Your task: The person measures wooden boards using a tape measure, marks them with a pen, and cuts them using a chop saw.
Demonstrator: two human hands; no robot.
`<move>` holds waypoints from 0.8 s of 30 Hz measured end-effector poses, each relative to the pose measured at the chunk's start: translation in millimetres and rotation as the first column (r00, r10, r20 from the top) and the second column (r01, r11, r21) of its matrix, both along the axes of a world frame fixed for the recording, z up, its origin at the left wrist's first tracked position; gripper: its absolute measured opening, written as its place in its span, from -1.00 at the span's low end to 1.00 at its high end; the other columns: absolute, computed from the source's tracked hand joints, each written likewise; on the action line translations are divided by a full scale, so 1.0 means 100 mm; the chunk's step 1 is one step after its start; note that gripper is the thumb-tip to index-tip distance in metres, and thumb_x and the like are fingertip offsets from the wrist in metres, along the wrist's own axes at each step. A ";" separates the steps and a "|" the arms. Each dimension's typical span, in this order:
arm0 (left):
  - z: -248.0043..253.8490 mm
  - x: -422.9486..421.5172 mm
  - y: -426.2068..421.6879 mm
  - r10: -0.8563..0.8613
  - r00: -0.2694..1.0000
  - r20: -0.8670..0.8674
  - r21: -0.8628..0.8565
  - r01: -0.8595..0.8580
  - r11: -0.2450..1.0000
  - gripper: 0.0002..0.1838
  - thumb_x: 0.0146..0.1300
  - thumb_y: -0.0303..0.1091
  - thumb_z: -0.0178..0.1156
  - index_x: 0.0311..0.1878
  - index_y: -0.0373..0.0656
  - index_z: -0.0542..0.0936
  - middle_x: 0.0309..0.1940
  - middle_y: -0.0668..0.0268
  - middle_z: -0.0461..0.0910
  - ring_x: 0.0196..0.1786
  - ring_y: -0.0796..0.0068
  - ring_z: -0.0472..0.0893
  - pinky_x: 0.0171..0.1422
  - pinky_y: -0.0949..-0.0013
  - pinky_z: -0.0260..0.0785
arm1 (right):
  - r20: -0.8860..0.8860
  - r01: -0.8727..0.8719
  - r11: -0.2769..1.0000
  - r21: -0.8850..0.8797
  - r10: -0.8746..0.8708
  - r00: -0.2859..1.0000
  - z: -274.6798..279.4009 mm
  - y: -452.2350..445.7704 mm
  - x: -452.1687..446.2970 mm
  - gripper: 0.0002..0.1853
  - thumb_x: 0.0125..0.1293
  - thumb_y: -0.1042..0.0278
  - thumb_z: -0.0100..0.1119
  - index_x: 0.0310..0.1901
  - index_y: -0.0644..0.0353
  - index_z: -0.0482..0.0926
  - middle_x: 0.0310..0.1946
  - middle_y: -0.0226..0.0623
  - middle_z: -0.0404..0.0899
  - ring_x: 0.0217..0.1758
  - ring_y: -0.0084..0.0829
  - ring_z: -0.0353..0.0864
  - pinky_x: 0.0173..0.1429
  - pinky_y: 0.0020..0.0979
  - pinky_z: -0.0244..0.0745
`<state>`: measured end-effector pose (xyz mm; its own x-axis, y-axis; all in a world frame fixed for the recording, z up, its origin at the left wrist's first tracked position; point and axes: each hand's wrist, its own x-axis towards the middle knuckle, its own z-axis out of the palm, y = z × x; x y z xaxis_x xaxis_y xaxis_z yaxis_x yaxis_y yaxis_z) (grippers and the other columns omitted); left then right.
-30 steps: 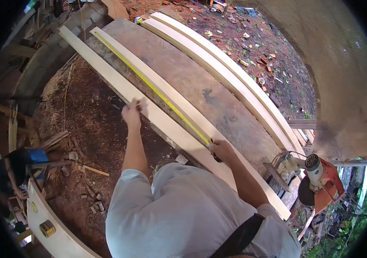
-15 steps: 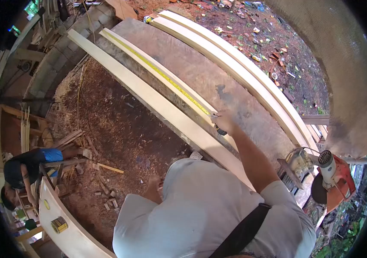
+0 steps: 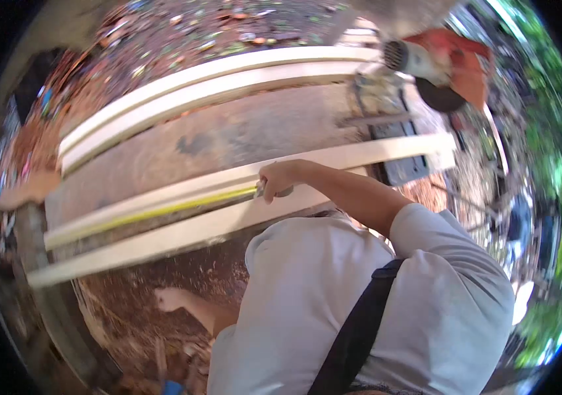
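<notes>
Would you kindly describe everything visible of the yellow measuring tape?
The yellow measuring tape is a long, narrow strip, pulled out along the near edge of a pale board. The right hand grips its right end, partly hiding it. Blur hides any markings; its material is unclear.

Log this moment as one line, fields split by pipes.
right hand: gripping tape measure | left hand: over ground, blurred | yellow blade: extended along plank | red power tool: untouched
</notes>
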<state>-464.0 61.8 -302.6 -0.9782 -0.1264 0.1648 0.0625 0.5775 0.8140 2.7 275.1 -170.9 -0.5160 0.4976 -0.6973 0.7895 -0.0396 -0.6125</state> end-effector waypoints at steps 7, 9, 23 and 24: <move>0.98 0.60 1.54 -0.377 0.900 -0.220 0.152 0.413 0.898 -0.72 0.30 -0.25 0.26 -0.33 -0.34 0.64 -0.34 0.13 0.63 -0.30 0.27 0.54 -0.17 0.20 0.42 | -0.069 0.305 0.930 0.204 -0.297 0.952 -0.11 -0.79 1.37 -0.46 -0.14 0.15 0.42 -0.10 0.28 0.63 -0.30 -0.15 0.69 -0.24 -0.25 0.66 -0.18 -0.21 0.51; 0.59 0.74 2.03 -0.664 0.694 -0.279 0.079 0.706 0.704 -0.68 0.33 -0.24 0.25 -0.23 -0.41 0.63 -0.27 0.07 0.66 -0.23 0.23 0.58 -0.05 0.18 0.44 | -0.015 0.369 0.908 0.199 -0.374 0.927 0.17 -1.04 1.68 -0.50 -0.12 0.14 0.41 -0.13 0.26 0.64 -0.34 -0.16 0.69 -0.26 -0.26 0.66 -0.19 -0.21 0.51; 0.61 5.90 1.89 -0.697 -0.532 0.480 -0.433 0.548 -0.716 -0.27 0.37 0.28 -0.06 -0.03 -0.32 0.66 -0.03 -0.25 0.61 0.12 -0.24 0.58 0.24 -0.08 0.38 | 0.071 0.573 0.802 0.167 -0.590 0.805 0.11 -2.40 5.08 -0.62 -0.04 0.22 0.48 -0.18 0.21 0.67 -0.40 -0.31 0.67 -0.35 -0.47 0.61 -0.31 -0.40 0.46; 0.69 6.16 1.87 -0.687 -0.518 0.509 -0.381 0.581 -0.720 -0.29 0.37 0.28 -0.06 -0.02 -0.29 0.67 -0.04 -0.23 0.62 0.10 -0.23 0.59 0.24 -0.08 0.39 | 0.056 0.578 0.791 0.202 -0.599 0.799 0.17 -2.43 5.22 -0.58 -0.05 0.20 0.47 -0.15 0.23 0.66 -0.38 -0.25 0.68 -0.33 -0.41 0.64 -0.28 -0.36 0.49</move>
<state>151.9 248.4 -233.7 0.5366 0.7795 -0.3230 0.8144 -0.3783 0.4400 524.9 31.9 -153.7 -0.0097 0.7921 -0.6103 0.7088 -0.4251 -0.5629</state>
